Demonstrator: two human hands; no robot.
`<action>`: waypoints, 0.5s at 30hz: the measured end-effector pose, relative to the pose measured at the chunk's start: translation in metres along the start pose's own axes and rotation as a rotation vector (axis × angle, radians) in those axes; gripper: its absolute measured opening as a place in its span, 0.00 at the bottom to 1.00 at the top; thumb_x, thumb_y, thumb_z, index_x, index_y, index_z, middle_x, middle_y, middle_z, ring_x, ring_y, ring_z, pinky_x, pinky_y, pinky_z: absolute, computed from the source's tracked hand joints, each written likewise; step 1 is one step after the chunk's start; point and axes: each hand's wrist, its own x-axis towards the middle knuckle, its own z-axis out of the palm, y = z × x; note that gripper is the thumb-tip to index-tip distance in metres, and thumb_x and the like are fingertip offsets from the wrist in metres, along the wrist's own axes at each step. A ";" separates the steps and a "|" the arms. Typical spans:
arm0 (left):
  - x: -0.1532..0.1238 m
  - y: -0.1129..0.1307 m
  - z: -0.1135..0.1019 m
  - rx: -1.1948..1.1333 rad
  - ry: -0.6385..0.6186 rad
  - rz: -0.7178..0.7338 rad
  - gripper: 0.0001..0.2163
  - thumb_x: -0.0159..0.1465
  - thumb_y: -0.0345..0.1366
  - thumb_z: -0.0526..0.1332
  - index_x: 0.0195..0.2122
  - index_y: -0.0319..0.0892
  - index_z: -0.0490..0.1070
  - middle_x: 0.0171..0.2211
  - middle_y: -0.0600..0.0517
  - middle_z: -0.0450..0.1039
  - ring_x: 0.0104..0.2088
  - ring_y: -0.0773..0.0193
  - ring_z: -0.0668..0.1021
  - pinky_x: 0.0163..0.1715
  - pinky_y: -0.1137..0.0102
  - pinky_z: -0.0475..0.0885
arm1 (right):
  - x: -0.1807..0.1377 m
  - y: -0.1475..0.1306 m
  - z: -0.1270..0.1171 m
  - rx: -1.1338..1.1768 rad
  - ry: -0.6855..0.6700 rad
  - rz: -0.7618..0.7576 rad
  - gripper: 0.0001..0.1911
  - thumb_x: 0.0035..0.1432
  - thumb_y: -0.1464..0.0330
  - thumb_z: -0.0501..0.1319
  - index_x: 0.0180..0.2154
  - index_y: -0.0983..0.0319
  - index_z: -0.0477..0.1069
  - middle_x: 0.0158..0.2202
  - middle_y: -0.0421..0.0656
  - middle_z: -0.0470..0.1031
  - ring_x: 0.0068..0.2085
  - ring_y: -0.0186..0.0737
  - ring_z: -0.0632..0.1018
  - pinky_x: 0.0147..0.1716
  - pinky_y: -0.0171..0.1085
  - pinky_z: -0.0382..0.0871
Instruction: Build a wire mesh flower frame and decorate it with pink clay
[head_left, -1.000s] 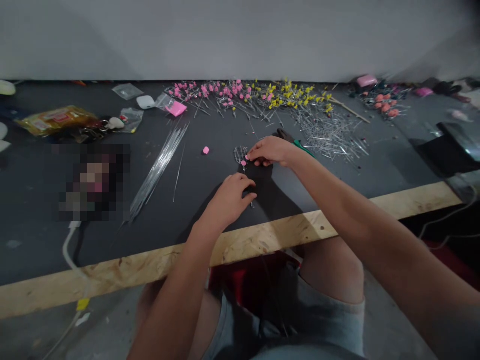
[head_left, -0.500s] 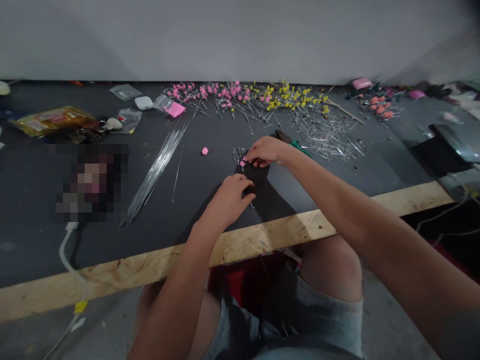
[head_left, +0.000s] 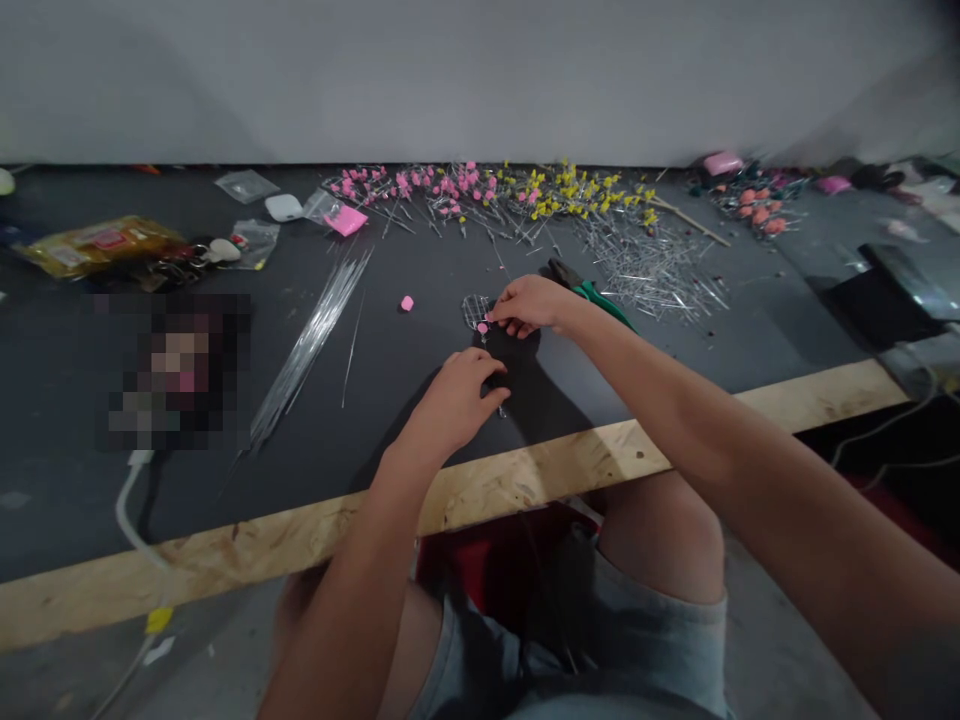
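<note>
My right hand (head_left: 527,304) is closed in a pinch at a small pink piece beside a wire grid (head_left: 475,310). Against the grid sits a round pink bead (head_left: 482,328), with a thin wire stem (head_left: 484,341) running down from it. My left hand (head_left: 465,392) is curled over this stem, thumb and forefinger bent around it. The stem's twisted lower end comes out below the thumb; the exact contact is hidden. A loose pink bead (head_left: 406,303) lies to the left. Behind my right wrist are green-handled pliers (head_left: 592,290).
A bundle of straight wires (head_left: 311,345) lies left of my hands. Along the back are pink-headed wires (head_left: 450,185), yellow-headed wires (head_left: 577,190) and a bare wire pile (head_left: 660,265). A white cable (head_left: 127,515) crosses the wooden table edge (head_left: 525,480).
The view has shifted slightly, and more of the pliers shows past my right arm. Both hands keep nearly the same pose at the wire piece.
</note>
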 end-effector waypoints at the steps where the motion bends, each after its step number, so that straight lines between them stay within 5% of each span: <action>1: 0.000 0.000 -0.003 -0.035 -0.004 -0.009 0.12 0.62 0.36 0.59 0.45 0.39 0.73 0.46 0.46 0.72 0.47 0.58 0.73 0.50 0.63 0.66 | 0.000 0.002 0.000 0.011 -0.006 -0.003 0.11 0.54 0.75 0.63 0.21 0.65 0.67 0.18 0.39 0.68 0.18 0.28 0.70 0.19 0.30 0.66; 8: -0.004 -0.008 -0.048 -0.256 0.039 -0.253 0.15 0.61 0.45 0.59 0.44 0.42 0.74 0.40 0.49 0.77 0.37 0.61 0.77 0.40 0.66 0.70 | 0.000 0.012 -0.005 0.056 0.091 -0.229 0.03 0.54 0.70 0.62 0.31 0.64 0.72 0.22 0.37 0.68 0.22 0.29 0.67 0.21 0.31 0.59; 11: -0.010 -0.019 -0.060 -0.226 0.056 -0.301 0.16 0.60 0.46 0.58 0.44 0.43 0.74 0.41 0.49 0.78 0.38 0.60 0.77 0.39 0.67 0.70 | 0.005 -0.004 0.002 -0.056 0.198 -0.438 0.09 0.53 0.68 0.63 0.36 0.65 0.75 0.27 0.40 0.73 0.27 0.31 0.71 0.28 0.32 0.63; 15: -0.017 -0.033 -0.067 -0.148 0.057 -0.356 0.17 0.59 0.47 0.59 0.44 0.42 0.74 0.39 0.49 0.78 0.36 0.60 0.77 0.36 0.68 0.69 | 0.017 -0.035 0.031 -0.341 0.170 -0.629 0.14 0.53 0.70 0.63 0.43 0.66 0.76 0.40 0.46 0.79 0.40 0.38 0.76 0.42 0.36 0.67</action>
